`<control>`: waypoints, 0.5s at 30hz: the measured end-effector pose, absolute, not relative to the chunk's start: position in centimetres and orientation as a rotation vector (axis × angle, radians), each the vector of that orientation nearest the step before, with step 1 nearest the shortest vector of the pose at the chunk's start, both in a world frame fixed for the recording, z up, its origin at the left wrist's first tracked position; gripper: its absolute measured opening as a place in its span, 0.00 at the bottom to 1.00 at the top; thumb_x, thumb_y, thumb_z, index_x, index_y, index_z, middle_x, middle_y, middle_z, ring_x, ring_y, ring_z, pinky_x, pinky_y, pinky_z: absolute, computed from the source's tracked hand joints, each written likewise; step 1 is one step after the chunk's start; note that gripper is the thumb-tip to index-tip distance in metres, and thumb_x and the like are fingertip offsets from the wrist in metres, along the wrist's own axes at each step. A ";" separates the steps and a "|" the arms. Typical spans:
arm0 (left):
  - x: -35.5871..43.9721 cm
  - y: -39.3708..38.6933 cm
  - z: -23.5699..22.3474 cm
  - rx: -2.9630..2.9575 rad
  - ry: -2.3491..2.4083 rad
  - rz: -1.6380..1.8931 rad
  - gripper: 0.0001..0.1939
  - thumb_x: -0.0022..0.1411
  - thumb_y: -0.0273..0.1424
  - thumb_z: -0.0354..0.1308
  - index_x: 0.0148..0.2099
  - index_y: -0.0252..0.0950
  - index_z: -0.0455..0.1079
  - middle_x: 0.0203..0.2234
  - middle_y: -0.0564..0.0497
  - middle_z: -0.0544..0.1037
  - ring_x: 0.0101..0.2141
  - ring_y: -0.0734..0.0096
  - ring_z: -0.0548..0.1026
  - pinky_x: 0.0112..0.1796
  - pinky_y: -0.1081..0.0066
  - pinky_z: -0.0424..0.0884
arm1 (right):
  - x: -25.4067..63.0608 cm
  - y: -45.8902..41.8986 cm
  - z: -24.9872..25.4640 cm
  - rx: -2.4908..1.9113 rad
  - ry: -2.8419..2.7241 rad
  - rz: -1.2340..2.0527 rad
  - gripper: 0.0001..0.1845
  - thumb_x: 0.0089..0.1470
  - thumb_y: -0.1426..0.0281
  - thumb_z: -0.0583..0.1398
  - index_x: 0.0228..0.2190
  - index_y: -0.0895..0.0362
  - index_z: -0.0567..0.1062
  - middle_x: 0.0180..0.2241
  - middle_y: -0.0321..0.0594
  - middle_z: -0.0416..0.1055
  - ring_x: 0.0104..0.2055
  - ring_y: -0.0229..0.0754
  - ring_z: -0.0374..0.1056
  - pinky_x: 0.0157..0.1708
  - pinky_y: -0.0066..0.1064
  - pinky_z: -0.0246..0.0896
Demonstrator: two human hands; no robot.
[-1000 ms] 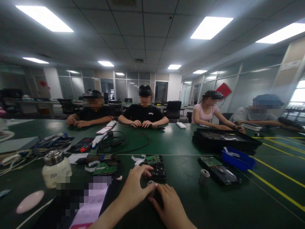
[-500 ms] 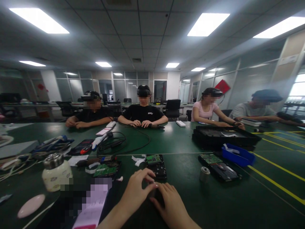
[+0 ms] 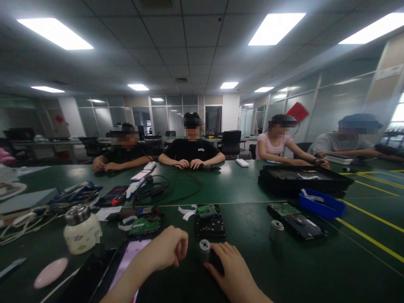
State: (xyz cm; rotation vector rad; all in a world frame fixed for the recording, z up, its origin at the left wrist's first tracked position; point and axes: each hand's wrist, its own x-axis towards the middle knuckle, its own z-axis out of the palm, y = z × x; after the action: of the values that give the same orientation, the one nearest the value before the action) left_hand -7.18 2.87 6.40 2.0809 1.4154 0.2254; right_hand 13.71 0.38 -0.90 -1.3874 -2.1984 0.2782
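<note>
A small silver metal cylinder [image 3: 204, 251] stands upright on the green table, its round top with a dark centre showing. My right hand [image 3: 232, 269] holds it from the right, thumb and forefinger against its side. To the left of the cylinder, apart from it, my left hand [image 3: 172, 247] hovers with fingers curled down; whatever they may pinch is hidden. Just beyond my hands lies a black hard drive [image 3: 211, 225] with a green circuit board on it, a torn white strip [image 3: 187, 212] beside it. Another similar cylinder [image 3: 277, 231] stands farther right.
A second drive with its board [image 3: 298, 221] and a blue tray [image 3: 322, 205] lie at right, before a black case [image 3: 303, 181]. At left stand a cream bottle [image 3: 82, 233], a phone [image 3: 91, 273] and another green board [image 3: 145, 226]. Several people sit opposite.
My left hand has drawn away from the cylinder to the left, and its fingers have curled downward. The cylinder's top is now uncovered; my right hand stays at its side.
</note>
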 end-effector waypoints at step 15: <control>-8.2 4.0 4.5 2.148 1.607 -0.006 0.18 0.31 0.18 0.67 0.29 0.36 0.72 0.20 0.56 0.79 0.26 0.65 0.77 0.23 0.77 0.61 | 13.6 0.3 -0.8 -1.385 -2.205 0.277 0.17 0.51 0.70 0.60 0.45 0.53 0.70 0.43 0.39 0.71 0.44 0.48 0.64 0.45 0.40 0.56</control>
State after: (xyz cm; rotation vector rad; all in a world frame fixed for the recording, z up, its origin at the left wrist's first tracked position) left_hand -8.25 4.04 4.52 2.1483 1.6071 -0.0060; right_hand 13.63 0.32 -0.79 -1.3849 -2.2054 0.2774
